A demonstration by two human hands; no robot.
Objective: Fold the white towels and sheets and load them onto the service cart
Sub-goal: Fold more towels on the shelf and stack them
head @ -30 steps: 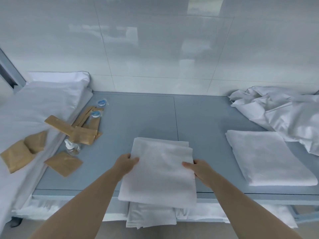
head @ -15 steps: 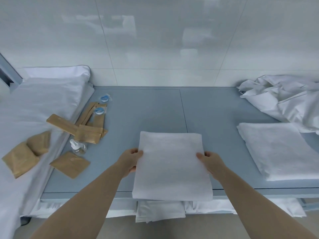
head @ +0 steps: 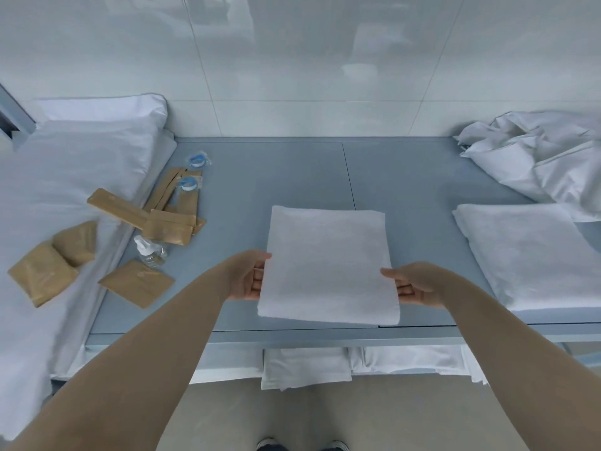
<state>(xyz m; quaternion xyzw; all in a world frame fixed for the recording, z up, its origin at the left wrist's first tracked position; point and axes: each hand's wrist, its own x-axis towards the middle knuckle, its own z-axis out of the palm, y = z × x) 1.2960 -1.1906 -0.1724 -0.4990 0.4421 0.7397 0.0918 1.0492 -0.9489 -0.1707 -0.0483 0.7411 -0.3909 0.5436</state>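
A folded white towel (head: pixel 328 265) lies flat near the front edge of the grey cart top (head: pixel 292 177). My left hand (head: pixel 247 277) holds its left edge, thumb on top and fingers tucked beneath. My right hand (head: pixel 414 284) holds the right edge the same way. A second folded towel (head: pixel 527 255) lies on the cart top to the right. Behind it sits a crumpled heap of white sheets (head: pixel 546 164). More folded white linen (head: pixel 305 369) shows on the shelf below the top.
A white pillow and sheet (head: pixel 81 164) cover the left side. Brown paper packets (head: pixel 136 283) lie on them and on the cart top, beside a small clear bottle (head: pixel 151 252) and blue-and-white rolls (head: pixel 188 183). A tiled wall (head: pixel 292 60) backs the cart.
The towel has gone forward from overhanging the front edge to lying fully on the cart top. Both hands have slid back toward its near corners.
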